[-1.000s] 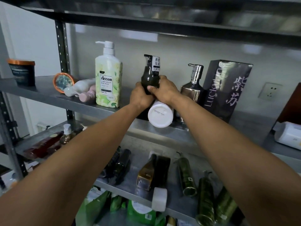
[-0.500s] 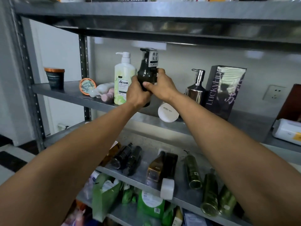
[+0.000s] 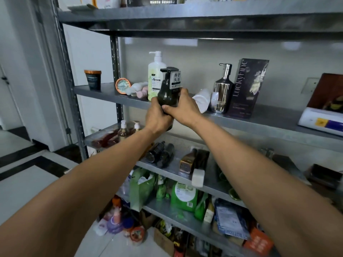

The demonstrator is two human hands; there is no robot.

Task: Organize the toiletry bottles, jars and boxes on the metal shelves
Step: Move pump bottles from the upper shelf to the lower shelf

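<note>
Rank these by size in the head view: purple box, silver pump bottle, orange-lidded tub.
Largest: tall dark purple cardboard box
Then: shiny silver pump bottle
Smallest: small dark tub with orange lid
All stand on one metal shelf.

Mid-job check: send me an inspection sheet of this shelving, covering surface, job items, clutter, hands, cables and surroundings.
Surface: metal shelf, several tiers, all loaded.
Job's things: dark pump bottle upright, held at the shelf's front edge. Green pump bottle, chrome pump bottle, box and jar stand upright. White bottle, tin and tubes lie on their sides.
Clutter: flat bottles on the tier below; green pouches lower; floor bottles.
Hands: left hand and right hand both grip the dark pump bottle.
Cables: nothing seen.
Surroundings: pale wall; wall socket, blurred.
</note>
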